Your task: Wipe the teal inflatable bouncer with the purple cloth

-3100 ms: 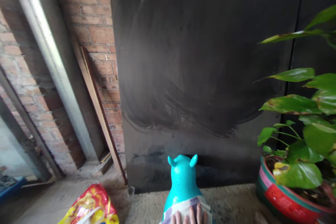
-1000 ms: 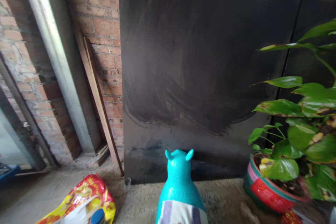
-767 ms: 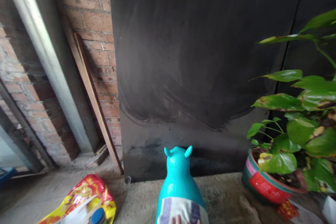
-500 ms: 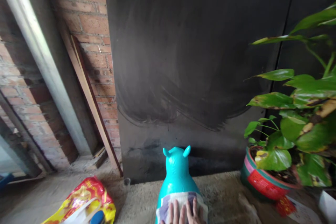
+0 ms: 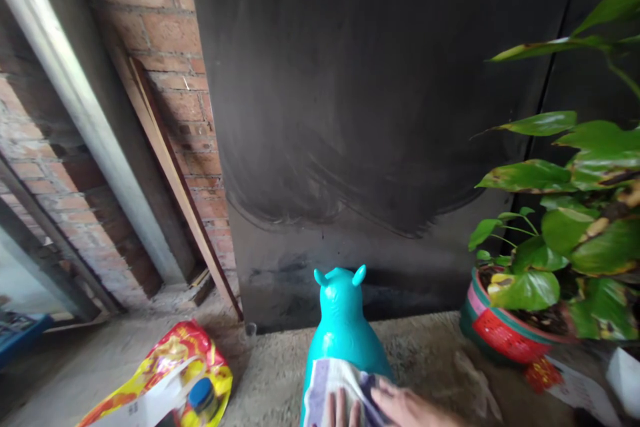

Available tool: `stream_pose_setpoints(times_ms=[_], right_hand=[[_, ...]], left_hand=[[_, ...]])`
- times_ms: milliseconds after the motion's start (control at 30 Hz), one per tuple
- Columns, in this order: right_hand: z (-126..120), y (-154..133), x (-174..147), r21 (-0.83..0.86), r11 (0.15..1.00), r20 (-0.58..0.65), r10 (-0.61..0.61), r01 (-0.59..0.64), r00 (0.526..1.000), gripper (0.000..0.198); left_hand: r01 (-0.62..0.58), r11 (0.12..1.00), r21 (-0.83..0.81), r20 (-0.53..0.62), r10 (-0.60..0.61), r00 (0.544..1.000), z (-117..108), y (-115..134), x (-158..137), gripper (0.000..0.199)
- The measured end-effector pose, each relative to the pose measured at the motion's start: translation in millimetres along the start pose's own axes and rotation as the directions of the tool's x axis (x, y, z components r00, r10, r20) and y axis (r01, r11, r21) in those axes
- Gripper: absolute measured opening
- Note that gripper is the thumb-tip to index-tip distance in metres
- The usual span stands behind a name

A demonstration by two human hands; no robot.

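A turquoise animal-shaped toy (image 5: 345, 333) with two small ears stands at the bottom centre. Draped over its back is a white and purple cloth (image 5: 323, 380), wrinkled on the right side. My left hand (image 5: 343, 410) lies flat on the cloth, fingers stretched out; the rest of it is cut off by the lower edge. At the cloth's right part, my right hand (image 5: 407, 407) comes in from the lower right with its fingers on a bunched purple fold.
A dark panel (image 5: 350, 113) rises behind the toy. On the left lie a red and yellow bag (image 5: 175, 347) and a blue-lidded jar (image 5: 203, 397). To the right is a potted plant (image 5: 515, 337). A wooden plank (image 5: 185, 193) leans on the brick wall (image 5: 175, 33).
My right hand has shifted right, away from my left hand, and the cloth has creased beneath it. The view has tilted down slightly, showing more of the bag and jar.
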State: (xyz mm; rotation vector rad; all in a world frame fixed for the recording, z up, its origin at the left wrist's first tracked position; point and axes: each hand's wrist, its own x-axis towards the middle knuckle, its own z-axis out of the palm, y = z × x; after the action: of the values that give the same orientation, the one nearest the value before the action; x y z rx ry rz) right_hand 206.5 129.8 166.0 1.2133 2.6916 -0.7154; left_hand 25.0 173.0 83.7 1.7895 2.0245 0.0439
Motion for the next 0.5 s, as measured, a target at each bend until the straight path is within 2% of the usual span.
stream_pose_setpoints(times_ms=[100, 167, 267, 333, 400, 500], right_hand=[[-17, 9, 13, 0.088, 0.985, 0.003, 0.151, -0.151, 0.988, 0.054], [-19, 15, 20, 0.084, 0.969, 0.031, 0.231, -0.233, 0.972, 0.055], [-15, 26, 23, 0.071, 0.965, 0.053, 0.247, -0.251, 0.967, 0.054], [-16, 34, 21, 0.09, 0.962, 0.047, 0.253, -0.256, 0.966, 0.055], [-18, 40, 17, 0.086, 0.956, 0.042, 0.278, -0.28, 0.96, 0.057], [-21, 49, 9, 0.072, 0.957, 0.032, 0.28, -0.282, 0.959, 0.058]], left_hand=[[0.036, 0.999, 0.002, 0.099, -0.036, 0.994, 41, -13, -37, 0.067], [0.052, 0.999, 0.002, 0.095, -0.052, 0.994, 55, -17, -42, 0.075], [0.112, 0.993, 0.024, 0.03, -0.113, 0.993, 58, -18, -25, 0.092], [0.151, 0.988, 0.043, 0.008, -0.151, 0.989, 56, -16, -14, 0.096], [0.139, 0.989, 0.047, 0.04, -0.141, 0.989, 58, -17, -14, 0.099], [0.113, 0.993, 0.029, 0.131, -0.116, 0.985, 74, -25, -34, 0.082]])
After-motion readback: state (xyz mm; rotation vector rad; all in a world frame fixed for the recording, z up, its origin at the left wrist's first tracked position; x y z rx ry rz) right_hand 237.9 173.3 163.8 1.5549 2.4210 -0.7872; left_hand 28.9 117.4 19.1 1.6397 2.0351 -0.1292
